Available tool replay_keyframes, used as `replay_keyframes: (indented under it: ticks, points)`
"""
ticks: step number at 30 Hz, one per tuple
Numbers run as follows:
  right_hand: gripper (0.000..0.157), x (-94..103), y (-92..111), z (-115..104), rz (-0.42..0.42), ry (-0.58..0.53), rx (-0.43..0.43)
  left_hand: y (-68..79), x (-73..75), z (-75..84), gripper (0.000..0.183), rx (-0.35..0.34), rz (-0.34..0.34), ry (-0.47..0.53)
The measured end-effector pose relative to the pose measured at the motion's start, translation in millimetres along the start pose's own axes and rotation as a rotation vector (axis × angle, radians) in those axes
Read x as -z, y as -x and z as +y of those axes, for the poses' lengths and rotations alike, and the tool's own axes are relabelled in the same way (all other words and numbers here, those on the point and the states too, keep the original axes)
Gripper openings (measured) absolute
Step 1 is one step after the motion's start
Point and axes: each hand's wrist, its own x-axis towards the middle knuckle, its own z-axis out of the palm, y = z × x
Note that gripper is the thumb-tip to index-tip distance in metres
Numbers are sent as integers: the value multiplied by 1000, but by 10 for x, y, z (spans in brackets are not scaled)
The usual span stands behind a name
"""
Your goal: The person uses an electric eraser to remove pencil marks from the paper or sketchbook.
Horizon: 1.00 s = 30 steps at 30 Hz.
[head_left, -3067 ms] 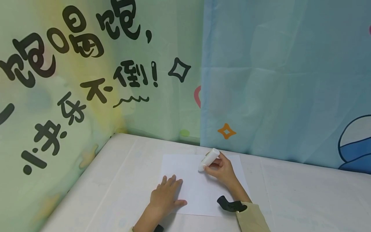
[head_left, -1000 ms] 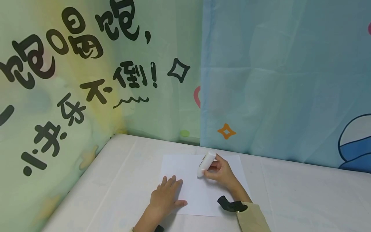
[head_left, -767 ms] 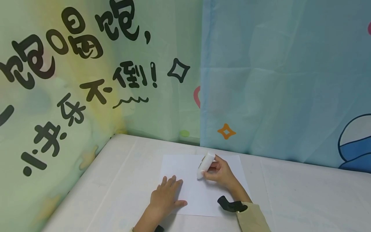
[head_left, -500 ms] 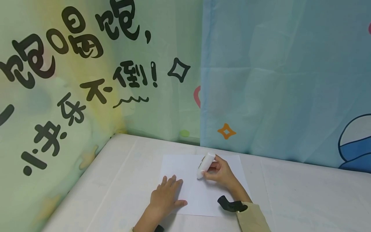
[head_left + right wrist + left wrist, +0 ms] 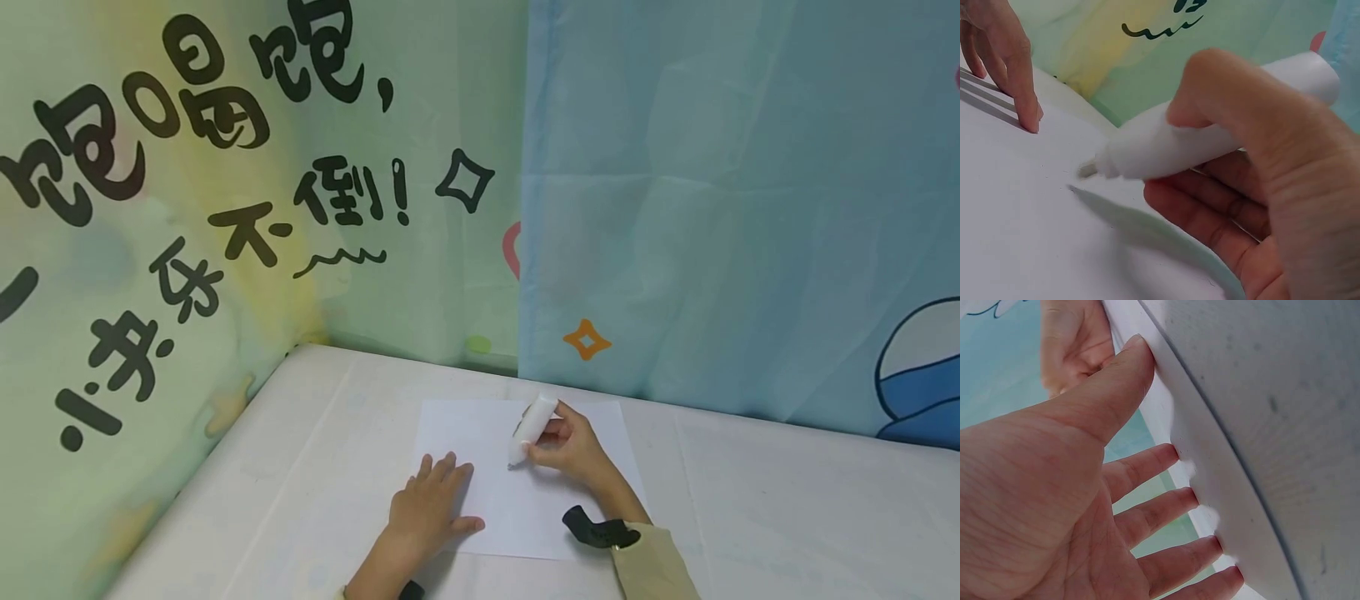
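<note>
A white sheet of paper [image 5: 465, 433] lies flat on the white table [image 5: 315, 467]. My left hand [image 5: 429, 504] rests flat on the paper's near left part, its fingers [image 5: 1166, 512] straight and spread on the sheet [image 5: 1210, 487]. My right hand [image 5: 566, 446] grips a thick white marker-like tube [image 5: 531, 427], tilted with its tip down toward the middle of the paper. In the right wrist view the tube [image 5: 1172, 144] has its small tip just above the paper [image 5: 1022, 237], casting a shadow. My left hand's fingers [image 5: 1022, 94] show at the upper left there.
Printed fabric walls close the table in: a green-yellow one with black characters [image 5: 150, 250] at left and back, a blue curtain [image 5: 735, 208] at the back right. Bare table surface [image 5: 787, 508] stretches right of the paper. Black wrist straps [image 5: 596, 529] show on my forearms.
The tube's tip has drifted slightly nearer and left over the paper, and the tube stands a bit steeper than three seconds ago. The left hand has stayed where it was.
</note>
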Motion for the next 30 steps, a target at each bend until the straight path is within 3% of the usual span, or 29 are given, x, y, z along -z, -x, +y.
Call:
replay_keyframes:
  ticks: [3,6,9,12,15,18,21,24,27,30]
  points:
    - [45,19,5,-59,15,-109,-54,21,9,18,69,-11,4,12]
    - [41,40,10,-130,81,-268,-153,43,15,37,69,-19,0,25]
    - [28,57,21,-201,229,-458,-242,60,14,54,69,-29,-3,29]
    - [15,76,15,-253,395,-625,-269,58,4,67,68,-42,12,19]
    - [11,94,22,-281,506,-689,-305,46,-9,72,68,-45,7,37]
    - [12,115,34,-338,527,-706,-385,46,-25,54,69,-35,-25,59]
    - [23,200,28,-483,444,-546,-491,37,-22,18,69,-30,-33,71]
    - [41,362,18,-705,302,-118,-541,-2,23,-21,69,-37,-9,72]
    - [62,544,164,-899,211,322,-586,-6,38,-12,68,-47,-7,75]
    - [68,671,358,-999,175,552,-621,8,30,3,68,-42,-26,74]
